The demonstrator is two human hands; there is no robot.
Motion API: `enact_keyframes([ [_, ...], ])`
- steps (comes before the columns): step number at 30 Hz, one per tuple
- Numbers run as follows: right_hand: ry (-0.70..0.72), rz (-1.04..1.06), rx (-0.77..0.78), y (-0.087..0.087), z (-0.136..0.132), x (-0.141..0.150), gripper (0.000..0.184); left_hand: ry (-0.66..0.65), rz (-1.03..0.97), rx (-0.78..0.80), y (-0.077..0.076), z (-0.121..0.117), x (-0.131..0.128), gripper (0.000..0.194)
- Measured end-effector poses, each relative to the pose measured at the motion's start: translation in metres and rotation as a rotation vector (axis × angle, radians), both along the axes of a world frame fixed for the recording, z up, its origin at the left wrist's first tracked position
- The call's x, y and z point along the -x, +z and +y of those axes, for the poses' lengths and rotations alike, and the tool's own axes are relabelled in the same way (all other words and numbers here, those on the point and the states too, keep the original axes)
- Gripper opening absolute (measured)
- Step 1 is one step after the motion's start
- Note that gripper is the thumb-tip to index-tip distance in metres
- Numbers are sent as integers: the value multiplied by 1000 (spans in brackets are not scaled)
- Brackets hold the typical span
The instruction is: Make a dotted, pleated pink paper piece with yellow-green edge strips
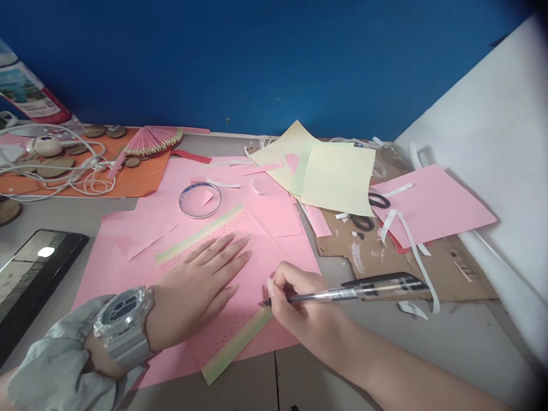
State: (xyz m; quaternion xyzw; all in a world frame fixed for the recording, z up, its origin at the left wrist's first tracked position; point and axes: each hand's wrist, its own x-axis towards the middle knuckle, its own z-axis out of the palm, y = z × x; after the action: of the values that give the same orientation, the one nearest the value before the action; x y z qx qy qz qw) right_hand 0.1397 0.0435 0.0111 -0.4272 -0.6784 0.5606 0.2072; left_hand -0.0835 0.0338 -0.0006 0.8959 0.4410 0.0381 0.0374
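Note:
My left hand (205,279) lies flat with its fingers stretched out on a pink sheet of paper (252,257), pressing it down. Green-yellow strips (233,345) run along two opposite edges of that sheet, with rows of small dark dots beside them. In my right hand (299,302) is a pen (363,290), pinched between thumb and fingers. Its tip touches or nearly touches the sheet near the upper end of the lower dotted row. More pink paper (98,274) lies underneath.
A tape roll (200,216) sits behind my left hand. Yellow sheets (338,171), scissors (363,221) and a pink sheet (436,205) lie on cardboard (338,245) at right. A phone (38,279), a pleated paper fan (149,141), white cables (85,165) and a bottle (32,91) are at left.

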Motion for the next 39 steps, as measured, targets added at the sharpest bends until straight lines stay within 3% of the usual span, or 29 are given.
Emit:
enact_keyframes([
  [5,49,-101,-11,4,1,3,22,6,-18,14,0,1,-1,47],
  [10,55,-73,14,3,1,2,22,5,-6,36,-1,0,0,48],
  [15,-91,83,59,-2,2,0,27,-8,9,6,2,-2,2,48],
  [20,29,-48,56,3,3,2,26,11,-73,-22,5,-3,2,37],
  [30,80,-112,32,5,3,3,22,-12,-5,4,-1,0,-1,48],
  [35,-69,54,37,-2,4,-2,27,3,-19,5,-1,-4,0,49],
  [39,-26,-11,45,1,5,-1,23,21,-43,-13,-2,-6,0,48],
])
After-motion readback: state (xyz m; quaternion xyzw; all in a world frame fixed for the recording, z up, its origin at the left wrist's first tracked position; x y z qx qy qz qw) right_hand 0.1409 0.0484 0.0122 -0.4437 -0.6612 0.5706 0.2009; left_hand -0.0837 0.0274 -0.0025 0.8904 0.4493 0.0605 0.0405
